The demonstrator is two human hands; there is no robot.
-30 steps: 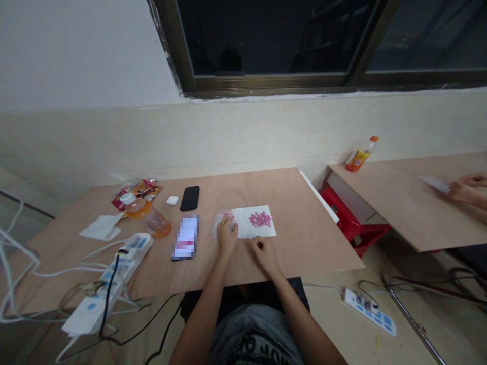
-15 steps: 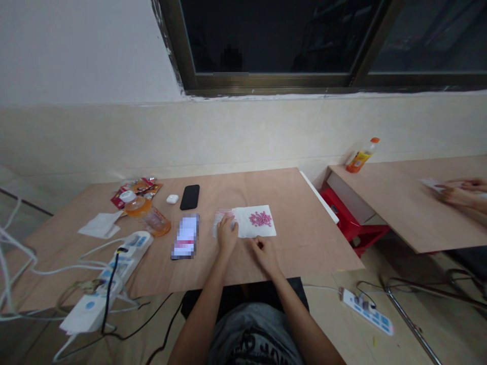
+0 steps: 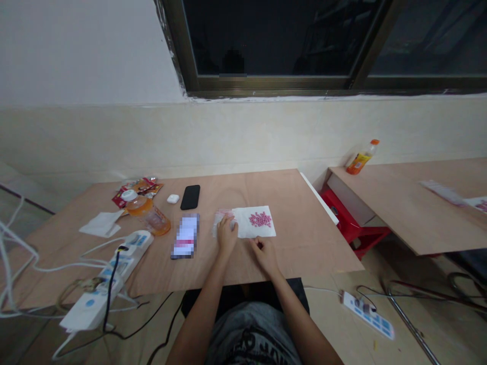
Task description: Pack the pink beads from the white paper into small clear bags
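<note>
On the table in front of me lies a white sheet of paper [image 3: 243, 228] with a cluster of small pink beads [image 3: 260, 219] on its right part. My left hand [image 3: 227, 234] rests over a clear plastic bag [image 3: 218, 218] with a reddish strip, at the sheet's left side; its fingers are stretched out and slightly apart. Just below the sheet's lower edge, my right hand [image 3: 265, 253] is curled, thumb and index finger together. Whether anything small is between those fingertips is hidden.
Left of my hands are a lit phone [image 3: 185, 236], a black phone [image 3: 190, 197], a white case [image 3: 173, 198], an orange drink bottle [image 3: 148, 215], wrappers [image 3: 142, 186] and a power strip [image 3: 110, 279] with cables. Rightward stand a red stool [image 3: 344, 220] and another table [image 3: 426, 203] with a bottle [image 3: 361, 158].
A co-worker's hands at the far right table have gone out of view, leaving a clear bag and pink beads visible there. My own hands have stayed in place.
</note>
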